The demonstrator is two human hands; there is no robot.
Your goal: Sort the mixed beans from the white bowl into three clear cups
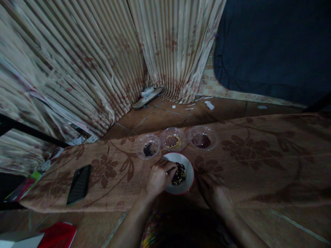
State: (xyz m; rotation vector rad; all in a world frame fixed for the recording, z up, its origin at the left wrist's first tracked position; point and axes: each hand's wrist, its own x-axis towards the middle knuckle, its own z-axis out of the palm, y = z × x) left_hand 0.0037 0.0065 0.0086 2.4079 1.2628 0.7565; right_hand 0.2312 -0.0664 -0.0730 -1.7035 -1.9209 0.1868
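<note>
The left hand reaches over the white bowl from 9 o'clock, fingertips bunched at the mixed beans; whether pinching any, I cannot tell. The right hand is at 4 o'clock, its grip too dark to tell. A black-bean cup, yellow-bean cup and red-bean cup stand at 10, 12 and 1.

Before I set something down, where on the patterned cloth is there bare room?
Most room: the cloth right of the right hand. A smaller free patch lies between the phone and the left hand. It is crowded around the white bowl: left hand over it, right hand beside it, three transparent cups just beyond.
</note>
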